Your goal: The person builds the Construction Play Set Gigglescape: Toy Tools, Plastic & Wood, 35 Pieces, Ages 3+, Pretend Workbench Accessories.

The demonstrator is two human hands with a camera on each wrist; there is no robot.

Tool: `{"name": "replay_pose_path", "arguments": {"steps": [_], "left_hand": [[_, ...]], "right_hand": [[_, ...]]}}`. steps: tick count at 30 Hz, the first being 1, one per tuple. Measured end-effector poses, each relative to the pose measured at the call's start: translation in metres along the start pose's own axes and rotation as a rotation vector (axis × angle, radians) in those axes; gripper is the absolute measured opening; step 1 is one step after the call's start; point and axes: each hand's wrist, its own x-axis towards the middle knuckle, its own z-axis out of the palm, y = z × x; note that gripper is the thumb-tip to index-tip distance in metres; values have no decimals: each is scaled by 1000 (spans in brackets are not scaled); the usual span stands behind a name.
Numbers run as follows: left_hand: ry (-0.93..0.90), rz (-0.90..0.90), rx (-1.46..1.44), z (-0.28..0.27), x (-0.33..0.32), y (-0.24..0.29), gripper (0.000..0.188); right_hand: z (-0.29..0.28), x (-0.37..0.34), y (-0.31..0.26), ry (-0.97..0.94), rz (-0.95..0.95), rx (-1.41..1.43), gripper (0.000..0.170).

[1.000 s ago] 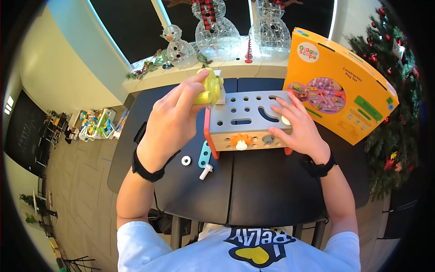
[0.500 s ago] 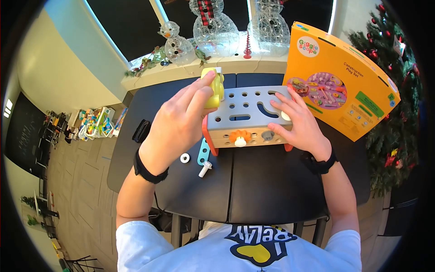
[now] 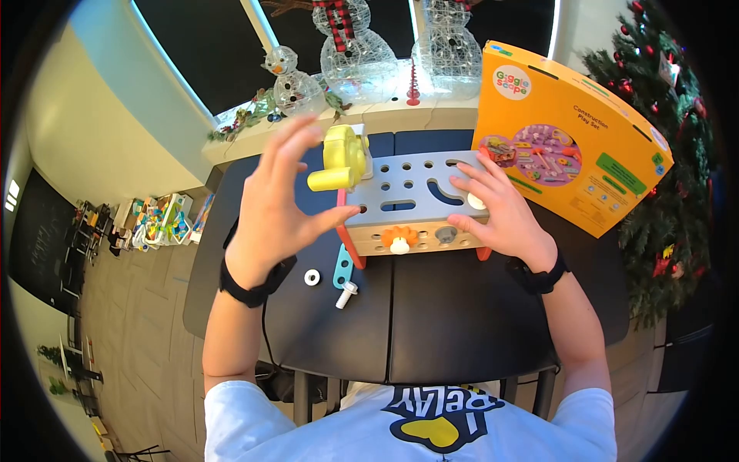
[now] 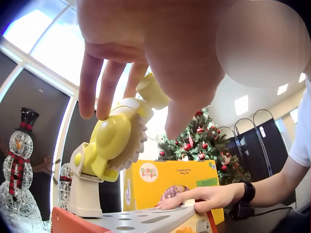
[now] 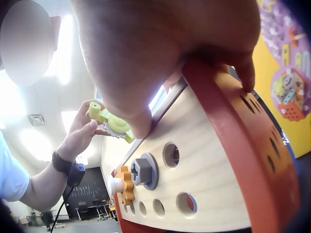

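A toy workbench [image 3: 396, 195] with a grey perforated top, wooden front and red ends stands on the black table. At its left end is a yellow toy saw [image 3: 342, 146] on a white stand, its stubby handle [image 3: 331, 179] pointing left. Beside that handle my left hand [image 3: 269, 200] hangs with fingers and thumb spread apart, nothing between them; the left wrist view shows the saw's toothed pale disc [image 4: 130, 143]. My right hand [image 3: 508, 212] rests on the bench's right end, fingers extended over the top. An orange gear [image 3: 400, 233] and a grey bolt [image 3: 446, 234] sit on the front.
Left of the bench lie a teal strip [image 3: 343, 266] with holes, a white bolt [image 3: 347, 295] and a white ring [image 3: 312, 272]. A large yellow box [image 3: 562, 100] stands behind on the right. Wire snowmen [image 3: 358, 58] stand on the ledge, and a decorated tree [image 3: 662, 200] is farther right.
My left hand has let go of the yellow saw and drawn back to the left, its fingers spreading. The saw's handle is now uncovered. My right hand has stayed on the bench.
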Motion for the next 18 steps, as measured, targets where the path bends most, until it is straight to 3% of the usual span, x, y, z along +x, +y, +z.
{"name": "replay_pose_path", "arguments": {"steps": [1, 5, 8, 9, 12, 15, 18], "left_hand": [[-36, -41, -71, -2, -2, -12, 103], [-396, -199, -280, -3, 7, -63, 107], [-365, -347, -578, 35, 11, -82, 95], [-332, -185, -469, 43, 13, -84, 81], [-410, -283, -676, 63, 16, -92, 72], [-321, -199, -587, 78, 11, -103, 64], [-300, -278, -574, 77, 9, -94, 62]], "right_hand": [[0, 0, 0, 0, -1, 0, 59], [0, 0, 0, -5, 3, 10, 60], [0, 2, 1, -15, -1, 19, 61], [0, 2, 2, -18, -4, 21, 62], [-1, 2, 4, -26, -9, 27, 62], [-2, 2, 5, -35, -14, 22, 62], [-2, 2, 8, -51, -14, 31, 62]]}}
